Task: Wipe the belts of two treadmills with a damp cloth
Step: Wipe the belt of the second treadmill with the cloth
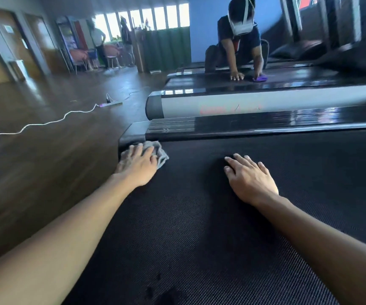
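Observation:
A black textured treadmill belt fills the lower right of the head view. My left hand presses a crumpled grey cloth flat onto the belt's far left corner, beside the end cap. My right hand lies palm down on the belt with fingers spread, holding nothing. A second treadmill with a grey side rail stands just beyond.
Another person kneels on a farther treadmill, wiping it with a purple cloth. A white power strip and its cable trail across the wooden floor at left. Two people stand by chairs at the back.

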{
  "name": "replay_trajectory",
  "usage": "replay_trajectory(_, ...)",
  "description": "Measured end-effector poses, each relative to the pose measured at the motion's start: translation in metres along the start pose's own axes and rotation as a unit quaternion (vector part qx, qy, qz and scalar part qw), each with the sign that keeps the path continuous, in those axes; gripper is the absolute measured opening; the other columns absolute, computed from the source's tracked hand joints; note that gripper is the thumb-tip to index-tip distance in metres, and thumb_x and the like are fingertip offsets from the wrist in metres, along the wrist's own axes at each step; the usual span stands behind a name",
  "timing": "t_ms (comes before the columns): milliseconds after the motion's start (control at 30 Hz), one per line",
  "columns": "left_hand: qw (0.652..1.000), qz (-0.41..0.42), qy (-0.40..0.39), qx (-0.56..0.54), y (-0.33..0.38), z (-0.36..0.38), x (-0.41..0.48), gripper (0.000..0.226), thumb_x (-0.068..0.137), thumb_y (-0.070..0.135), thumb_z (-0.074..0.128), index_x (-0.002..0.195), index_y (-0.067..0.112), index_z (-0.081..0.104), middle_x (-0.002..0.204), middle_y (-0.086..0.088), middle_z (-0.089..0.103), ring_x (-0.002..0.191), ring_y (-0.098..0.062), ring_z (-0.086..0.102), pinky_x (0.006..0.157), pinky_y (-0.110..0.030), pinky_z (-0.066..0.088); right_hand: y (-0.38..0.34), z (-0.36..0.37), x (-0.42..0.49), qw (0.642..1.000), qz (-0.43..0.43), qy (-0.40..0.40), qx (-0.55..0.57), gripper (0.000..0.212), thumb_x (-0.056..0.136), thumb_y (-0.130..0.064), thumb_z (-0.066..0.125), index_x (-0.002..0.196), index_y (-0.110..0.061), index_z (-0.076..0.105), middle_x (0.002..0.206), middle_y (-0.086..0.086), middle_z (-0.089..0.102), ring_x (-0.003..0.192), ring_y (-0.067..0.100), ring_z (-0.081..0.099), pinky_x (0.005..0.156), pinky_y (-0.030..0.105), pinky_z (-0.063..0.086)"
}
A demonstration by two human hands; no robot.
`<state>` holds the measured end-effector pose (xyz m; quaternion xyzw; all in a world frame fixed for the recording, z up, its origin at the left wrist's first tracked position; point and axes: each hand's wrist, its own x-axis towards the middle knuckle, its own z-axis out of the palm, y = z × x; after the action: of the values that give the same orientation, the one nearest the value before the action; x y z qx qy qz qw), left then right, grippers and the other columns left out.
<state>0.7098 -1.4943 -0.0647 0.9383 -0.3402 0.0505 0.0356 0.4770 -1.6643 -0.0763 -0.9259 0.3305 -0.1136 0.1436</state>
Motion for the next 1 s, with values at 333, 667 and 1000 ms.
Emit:
replay_trajectory(333,0.983,0.181,-0.008,0.006,0.048,-0.017,-0.133,0.055,0.1,0.048,0.007,0.153,0.032,0.007,0.161,0.004,-0.006,0.147,-0.018,-0.013,0.119,-0.046,-0.006,-0.007,-0.016,-0.039,0.998,-0.038,-0.049,-0.029,0.051,0.103,-0.047,0.025,0.152,-0.03,0.023,0.162,-0.005,0.012,0.15,0.02,0.005,0.12,0.042,0.004)
replay_trajectory(667,0.998,-0.048,-0.027,-0.027,-0.001,-0.012,-0.069,0.054,0.1,0.042,0.013,0.151,0.027,0.016,0.161,-0.003,0.004,0.146,-0.027,0.002,0.118,-0.048,0.005,0.004,-0.031,-0.093,0.994,-0.067,-0.087,-0.017,0.052,0.103,-0.05,0.025,0.152,-0.037,0.02,0.163,-0.011,0.006,0.15,0.011,-0.001,0.121,0.037,-0.001)
replay_trajectory(1000,0.963,0.264,0.004,-0.05,0.039,-0.023,-0.191,0.067,0.088,0.058,-0.002,0.149,0.041,0.017,0.16,0.013,0.005,0.147,-0.006,-0.002,0.121,-0.032,0.002,0.003,-0.024,-0.099,0.997,-0.051,-0.061,-0.011,0.051,0.102,-0.05,0.027,0.152,-0.038,0.022,0.162,-0.013,0.008,0.149,0.008,0.0,0.122,0.035,0.0)
